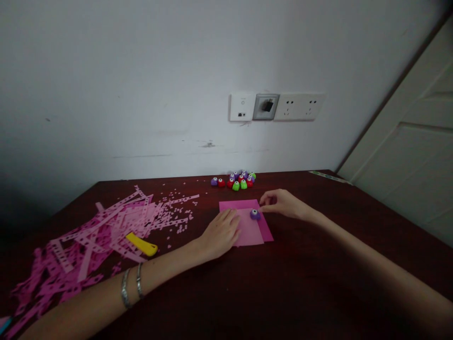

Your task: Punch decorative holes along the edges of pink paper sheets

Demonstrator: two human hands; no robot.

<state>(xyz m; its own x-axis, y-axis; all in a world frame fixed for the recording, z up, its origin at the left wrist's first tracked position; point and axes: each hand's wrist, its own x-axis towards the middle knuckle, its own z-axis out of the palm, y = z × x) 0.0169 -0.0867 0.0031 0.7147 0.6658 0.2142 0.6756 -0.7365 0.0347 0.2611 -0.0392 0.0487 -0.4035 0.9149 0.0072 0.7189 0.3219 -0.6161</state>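
My left hand [220,231] lies flat over the left part of a light pink sheet of paper [249,233], its fingers stretched out. Beneath that sheet a darker pink sheet [267,231] shows along the top and right side. A small purple craft punch [255,214] with a white-and-black round button sits at the light sheet's right edge. Just right of the punch is my right hand [278,203], with fingers bent and a gap between thumb and forefinger. Its thumb tip is close to the punch and the paper edge; whether it touches them I cannot tell.
Several red, green and purple craft punches [236,182] stand near the wall. On the left is a heap of punched pink paper strips [102,226], with tiny cut-outs [177,212] scattered beside it. A yellow cutter [142,244] rests on the strips. A ruler-like strip [331,177] lies back right.
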